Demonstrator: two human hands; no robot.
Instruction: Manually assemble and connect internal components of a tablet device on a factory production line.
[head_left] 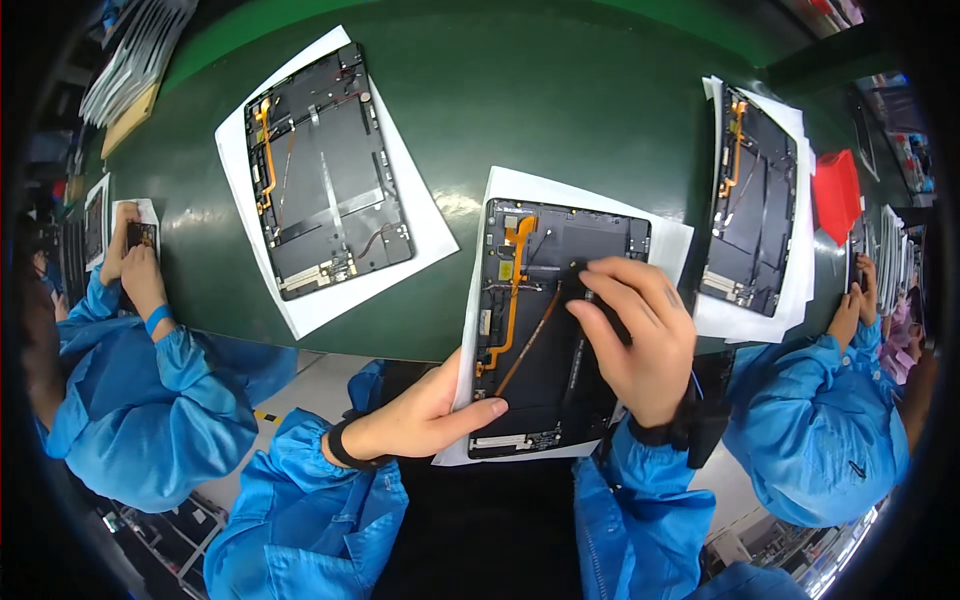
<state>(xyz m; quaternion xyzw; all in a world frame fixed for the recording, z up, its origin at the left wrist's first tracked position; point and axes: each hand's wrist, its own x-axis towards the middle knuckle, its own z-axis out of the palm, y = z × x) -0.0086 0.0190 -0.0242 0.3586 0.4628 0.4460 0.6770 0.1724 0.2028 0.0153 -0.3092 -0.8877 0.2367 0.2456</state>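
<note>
In front of me a black tablet back housing [545, 360] lies on a white sheet [672, 240], tilted a little at the table's near edge. An orange flex cable [515, 300] runs down its left side, and a thin brown cable [530, 345] slants across the middle. My left hand [425, 410] grips the lower left edge of housing and sheet, thumb on top, fingers hidden beneath. Over the housing's upper right part, my right hand [640, 335] is closed in a pinch. Something dark shows at its fingertips, too small to make out.
Another open housing [325, 170] lies on white paper at the left, and a third [750, 200] on stacked sheets at the right. Beside that stands a red bin [836, 195]. Co-workers in blue sleeves [160, 420] work on both sides. Stacked panels [135, 65] sit far left.
</note>
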